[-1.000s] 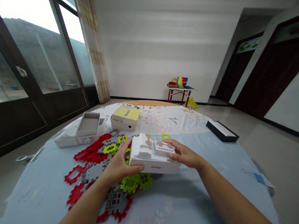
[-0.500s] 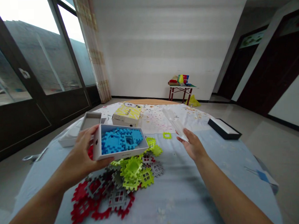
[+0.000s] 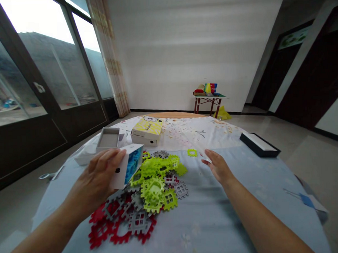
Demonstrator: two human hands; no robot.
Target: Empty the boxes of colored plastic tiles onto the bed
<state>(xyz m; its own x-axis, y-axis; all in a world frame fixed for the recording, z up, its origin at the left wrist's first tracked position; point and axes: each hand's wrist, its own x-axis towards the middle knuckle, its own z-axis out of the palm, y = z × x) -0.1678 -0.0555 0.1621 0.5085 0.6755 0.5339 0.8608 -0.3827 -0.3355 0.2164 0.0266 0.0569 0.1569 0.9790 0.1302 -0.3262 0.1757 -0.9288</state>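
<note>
My left hand [image 3: 98,178] grips a white box [image 3: 119,177] by its end. The box is tipped steeply, its opening facing right, and blue interlocking plastic pieces [image 3: 133,162] show inside. Below and beside it lies a heap of similar notched pieces: lime green [image 3: 156,188], grey [image 3: 139,221] and dark red [image 3: 99,234]. My right hand [image 3: 219,167] pinches a thin, see-through whitish sheet [image 3: 204,154] at its near end; its far part fades into the tablecloth. One lime green square frame [image 3: 191,152] lies apart, just left of that hand.
A yellow and white box [image 3: 147,131] stands toward the back of the cloth-covered table [image 3: 212,229]. Behind my left hand is an open grey box [image 3: 108,138]. A black tray-like box [image 3: 259,145] with a white inside lies at the right. A small table [image 3: 209,97] stands by the wall.
My left hand has turned the white box from lying nearly level to tipped on its side, opening rightward. The sheet in my right hand now shows more faintly.
</note>
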